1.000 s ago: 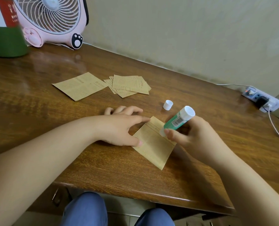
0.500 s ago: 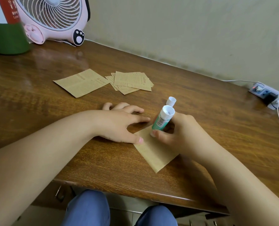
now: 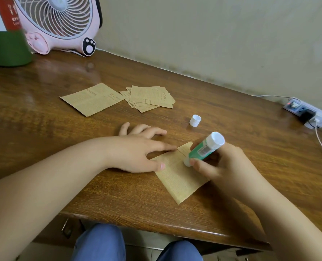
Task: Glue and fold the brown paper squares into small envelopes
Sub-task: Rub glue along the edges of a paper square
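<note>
Near the centre of the frame, on a brown wooden table [image 3: 43, 129], a folded brown paper piece [image 3: 177, 178] is being pinned flat by the left hand [image 3: 137, 153], whose index finger and thumb are being kept straight along the paper's upper left edges. Just to the right, a green glue stick [image 3: 203, 147] is being gripped by the right hand [image 3: 224, 164], with thumb and fingers curled round its barrel; the stick is being held tilted, its white base up and to the right, its white tip being pressed against the paper just below a crease line. The glue stick's white cap [image 3: 195, 120] is being left standing on the table above the hands, apart from both.

Toward the upper middle of the frame, a single brown paper square [image 3: 90, 99] is lying flat, its right corner touching a loose stack of brown paper squares [image 3: 150, 99] printed with small text. At the upper left, a pink desk fan [image 3: 58, 21] with a paw mark is being shown against the wall, beside a green and red container [image 3: 4, 34] cut off by the frame edge. At the right edge, a white power strip [image 3: 307, 114] with a red light and a white cable plugged in is resting on the table. Blue-clad knees [image 3: 100, 243] are being seen at the bottom edge.
</note>
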